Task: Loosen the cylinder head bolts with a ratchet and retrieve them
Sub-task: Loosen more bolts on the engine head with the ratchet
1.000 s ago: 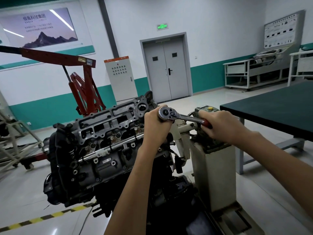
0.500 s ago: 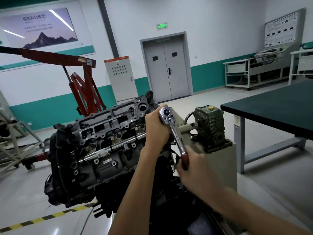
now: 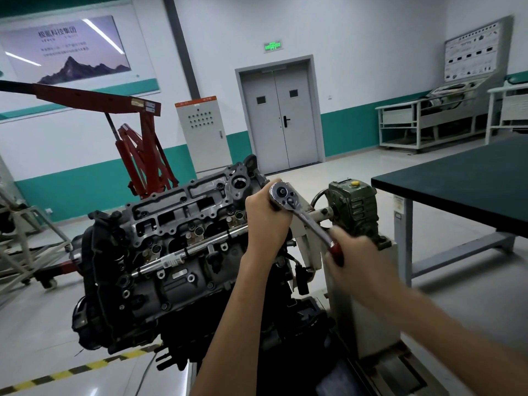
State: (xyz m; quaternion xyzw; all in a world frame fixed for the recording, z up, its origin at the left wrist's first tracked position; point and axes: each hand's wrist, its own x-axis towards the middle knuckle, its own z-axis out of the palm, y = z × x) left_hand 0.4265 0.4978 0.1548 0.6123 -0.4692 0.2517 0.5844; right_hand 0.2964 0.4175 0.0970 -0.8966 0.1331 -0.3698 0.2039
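A person's left hand curls its fingers around the drive beneath the chrome head of a ratchet, at the right end of the cylinder head of a stand-mounted engine. The blurred right hand grips the ratchet's red handle, which angles down to the right. The left hand hides what the ratchet sits on.

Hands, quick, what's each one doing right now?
Left hand: closed around the ratchet just below its head.
Right hand: closed on the ratchet's red handle, motion-blurred.
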